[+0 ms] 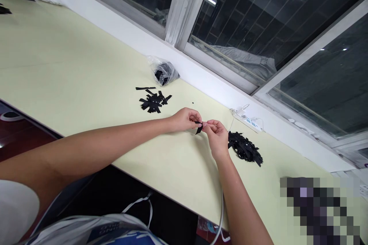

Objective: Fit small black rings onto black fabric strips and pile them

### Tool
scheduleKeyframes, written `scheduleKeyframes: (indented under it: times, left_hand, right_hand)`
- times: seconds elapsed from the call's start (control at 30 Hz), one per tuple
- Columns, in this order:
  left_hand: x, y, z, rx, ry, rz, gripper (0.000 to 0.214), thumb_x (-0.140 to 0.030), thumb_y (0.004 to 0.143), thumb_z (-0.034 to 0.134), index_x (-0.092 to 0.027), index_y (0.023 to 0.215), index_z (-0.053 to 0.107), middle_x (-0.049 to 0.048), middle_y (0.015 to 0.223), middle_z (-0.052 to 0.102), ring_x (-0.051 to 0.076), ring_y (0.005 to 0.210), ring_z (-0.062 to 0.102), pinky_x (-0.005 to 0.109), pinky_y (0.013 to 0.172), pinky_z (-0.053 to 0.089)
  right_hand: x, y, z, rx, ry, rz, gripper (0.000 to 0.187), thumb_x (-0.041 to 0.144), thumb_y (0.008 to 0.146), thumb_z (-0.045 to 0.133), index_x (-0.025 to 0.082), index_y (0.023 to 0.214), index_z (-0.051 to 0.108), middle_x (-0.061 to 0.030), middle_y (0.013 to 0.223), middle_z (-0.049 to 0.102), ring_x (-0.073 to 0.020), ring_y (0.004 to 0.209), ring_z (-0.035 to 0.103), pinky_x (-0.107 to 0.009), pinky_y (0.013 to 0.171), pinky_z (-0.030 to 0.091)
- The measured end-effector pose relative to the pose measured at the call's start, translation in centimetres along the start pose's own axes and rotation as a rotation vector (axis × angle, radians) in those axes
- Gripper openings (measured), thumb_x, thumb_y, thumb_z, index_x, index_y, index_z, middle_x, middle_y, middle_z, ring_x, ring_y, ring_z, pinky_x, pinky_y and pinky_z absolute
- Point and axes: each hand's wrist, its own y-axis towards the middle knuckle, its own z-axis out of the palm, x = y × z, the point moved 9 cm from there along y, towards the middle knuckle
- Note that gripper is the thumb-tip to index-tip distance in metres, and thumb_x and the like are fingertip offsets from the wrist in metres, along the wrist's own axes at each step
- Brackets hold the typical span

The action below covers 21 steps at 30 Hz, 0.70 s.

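Observation:
Above the pale table, my left hand (pixel 188 119) pinches a short black fabric strip (pixel 198 129), which bends down below the fingertips. My right hand (pixel 216 134) closes on the same strip from the other side, its fingertips almost touching those of the left. To the left of my hands lies a loose pile of black strips (pixel 152 102), some with small light spots. A larger heap of black strips (pixel 245 147) sits just right of my right hand. What exactly the fingertips press together is too small to make out.
A clear plastic bag (pixel 163 72) with black pieces stands near the wall. A white power strip (pixel 249 121) with cables lies along the wall behind the right heap. One white cable (pixel 222 210) hangs over the table's front edge. The lower right is pixelated.

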Motion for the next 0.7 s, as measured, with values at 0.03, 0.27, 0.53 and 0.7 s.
scheduleKeyframes:
  times: [0.03,0.27,0.53,0.7]
  left_hand:
    - [-0.04,-0.01,0.01,-0.005,0.003,0.000,0.011,-0.021,0.076,0.072,-0.013,0.082,0.067,0.0056,0.076,0.073,0.012,0.066,0.065,0.025,0.064,0.049]
    - [-0.04,-0.05,-0.21,-0.047,0.012,-0.023,0.019,-0.027,0.073,0.077,-0.012,0.079,0.065,0.0040,0.070,0.069,0.011,0.060,0.061,0.025,0.062,0.048]
    - [0.36,-0.32,-0.21,-0.047,0.056,-0.062,0.018,-0.025,0.076,0.072,-0.014,0.085,0.062,0.0017,0.067,0.067,0.012,0.060,0.062,0.024,0.061,0.046]
    - [0.41,-0.34,-0.15,-0.040,0.109,-0.062,0.016,-0.024,0.076,0.071,-0.014,0.083,0.061,-0.0008,0.065,0.062,0.009,0.059,0.055,0.023,0.058,0.041]
  right_hand:
    - [-0.02,0.00,0.00,0.001,-0.003,0.005,0.042,0.046,0.066,0.081,0.019,0.089,0.059,-0.0038,0.078,0.075,-0.0179,0.073,0.071,-0.036,0.077,0.057]
    - [-0.31,0.05,0.08,0.018,0.032,0.048,0.047,0.043,0.059,0.087,0.019,0.088,0.059,-0.0056,0.084,0.076,-0.0196,0.080,0.072,-0.039,0.086,0.056]
    - [-0.60,-0.13,0.07,0.006,0.060,0.081,0.046,0.041,0.057,0.089,0.019,0.086,0.061,-0.0042,0.081,0.076,-0.0178,0.079,0.072,-0.034,0.084,0.055]
    - [-0.98,-0.15,0.12,0.016,0.067,0.102,0.045,0.040,0.057,0.089,0.019,0.086,0.062,-0.0041,0.081,0.076,-0.0172,0.078,0.071,-0.032,0.082,0.055]
